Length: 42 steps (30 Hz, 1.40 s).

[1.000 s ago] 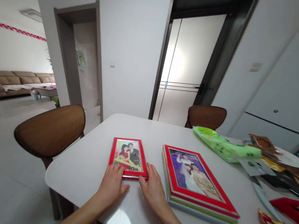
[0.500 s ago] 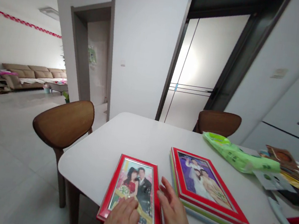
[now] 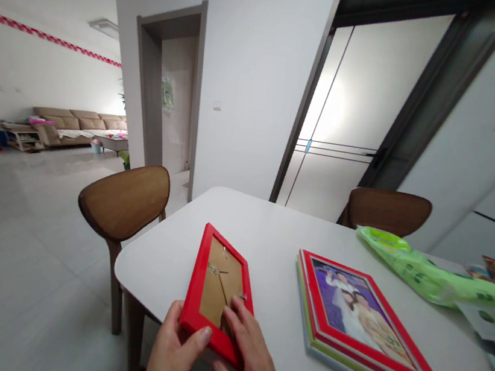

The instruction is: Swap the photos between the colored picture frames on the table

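Note:
A small red photo frame (image 3: 197,276) is tilted over the table's near edge, its brown backing board toward me. A dark stand leg and small metal clips show on that backing. My left hand (image 3: 178,347) grips the lower left corner, thumb on top of the red border. At the lower right, my right hand (image 3: 248,350) holds the frame with its fingers across the backing and its thumb by the bottom edge. To the right lies a stack of larger frames; the top one is a red photo frame (image 3: 362,316) with a picture of people facing up.
The white table (image 3: 252,216) has rounded corners. A green plastic bag (image 3: 436,277) lies at the right among other clutter. One wooden chair (image 3: 126,203) stands at the left, another chair (image 3: 388,210) behind the table. A door (image 3: 351,126) is beyond.
The small photo frame has been turned from picture side up to backing side up and lifted at an angle. Both hands now grip its near end. The view has shifted left.

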Motion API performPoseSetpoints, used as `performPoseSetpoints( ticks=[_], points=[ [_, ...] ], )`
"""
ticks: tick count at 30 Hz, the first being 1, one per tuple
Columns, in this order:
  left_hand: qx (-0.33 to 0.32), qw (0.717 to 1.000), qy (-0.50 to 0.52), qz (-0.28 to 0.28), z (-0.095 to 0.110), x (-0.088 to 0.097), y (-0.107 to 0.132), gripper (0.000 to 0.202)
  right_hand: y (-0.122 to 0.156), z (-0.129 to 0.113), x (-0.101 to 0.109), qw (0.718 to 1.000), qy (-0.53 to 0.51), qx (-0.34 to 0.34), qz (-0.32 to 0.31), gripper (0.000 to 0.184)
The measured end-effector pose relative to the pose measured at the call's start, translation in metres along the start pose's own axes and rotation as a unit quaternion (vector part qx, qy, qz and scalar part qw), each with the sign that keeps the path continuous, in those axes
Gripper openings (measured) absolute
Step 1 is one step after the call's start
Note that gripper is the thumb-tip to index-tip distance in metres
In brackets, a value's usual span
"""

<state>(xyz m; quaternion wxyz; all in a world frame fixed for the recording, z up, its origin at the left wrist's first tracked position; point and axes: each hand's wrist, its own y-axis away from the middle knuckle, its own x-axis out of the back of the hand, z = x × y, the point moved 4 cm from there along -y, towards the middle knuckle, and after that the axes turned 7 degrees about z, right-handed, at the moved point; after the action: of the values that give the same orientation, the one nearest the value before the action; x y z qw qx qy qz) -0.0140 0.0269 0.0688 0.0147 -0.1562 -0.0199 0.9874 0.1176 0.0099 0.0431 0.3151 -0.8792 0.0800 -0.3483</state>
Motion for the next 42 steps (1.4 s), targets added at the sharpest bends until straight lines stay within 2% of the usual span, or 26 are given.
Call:
performPoseSetpoints(
  ticks=[3,7,11,15,17,19,22,24,26,28,30,33,36,39,42],
  points=[
    [0.062,0.997,0.038,0.014,-0.024,0.016,0.002,0.041,0.009,0.008,0.000,0.996,0.065,0.053,-0.030,0.047],
    [0.167,0.985,0.027,0.016,-0.050,0.033,0.006,0.054,0.016,0.013,0.006,0.981,0.148,0.110,-0.060,0.045],
    [0.253,0.966,-0.002,-0.045,-0.063,0.038,0.009,0.056,0.023,0.014,0.006,0.959,0.226,0.159,-0.065,0.043],
    [0.275,0.955,-0.064,-0.095,-0.072,0.042,0.009,0.052,0.030,0.011,0.007,0.948,0.254,0.184,-0.063,0.040],
    [0.242,0.952,-0.137,-0.131,-0.067,0.046,0.007,0.048,0.028,0.009,0.010,0.951,0.244,0.172,-0.076,0.037],
    [0.150,0.940,-0.266,-0.154,-0.052,0.050,0.003,0.038,0.020,0.007,0.014,0.962,0.214,0.131,-0.106,0.033],
    [-0.019,0.876,-0.473,-0.097,-0.019,0.054,-0.006,0.021,0.000,0.006,0.017,0.974,0.149,0.057,-0.161,0.027],
    [-0.108,0.844,-0.518,-0.083,-0.004,0.048,-0.010,0.024,-0.013,0.006,0.016,0.973,0.115,0.034,-0.198,0.025],
    [-0.169,0.834,-0.506,-0.143,-0.004,0.036,-0.012,0.040,-0.023,0.008,0.011,0.968,0.099,0.020,-0.230,0.023],
    [-0.184,0.818,-0.503,-0.212,-0.014,0.026,-0.013,0.051,-0.028,0.009,0.005,0.964,0.096,0.007,-0.246,0.020],
    [-0.176,0.801,-0.520,-0.237,-0.024,0.021,-0.014,0.052,-0.028,0.009,-0.001,0.966,0.100,-0.004,-0.239,0.016],
    [-0.168,0.789,-0.542,-0.234,-0.030,0.020,-0.016,0.048,-0.027,0.008,-0.005,0.970,0.114,-0.021,-0.216,0.014],
    [-0.164,0.784,-0.548,-0.242,-0.028,0.020,-0.016,0.042,-0.032,0.013,0.000,0.973,0.108,-0.042,-0.200,0.019],
    [-0.158,0.783,-0.545,-0.254,-0.025,0.021,-0.017,0.035,-0.043,0.031,0.016,0.970,0.154,-0.086,-0.166,0.028],
    [-0.158,0.786,-0.536,-0.263,-0.020,0.020,-0.019,0.033,-0.049,0.051,0.025,0.953,0.225,-0.102,-0.178,0.025]
  ],
)
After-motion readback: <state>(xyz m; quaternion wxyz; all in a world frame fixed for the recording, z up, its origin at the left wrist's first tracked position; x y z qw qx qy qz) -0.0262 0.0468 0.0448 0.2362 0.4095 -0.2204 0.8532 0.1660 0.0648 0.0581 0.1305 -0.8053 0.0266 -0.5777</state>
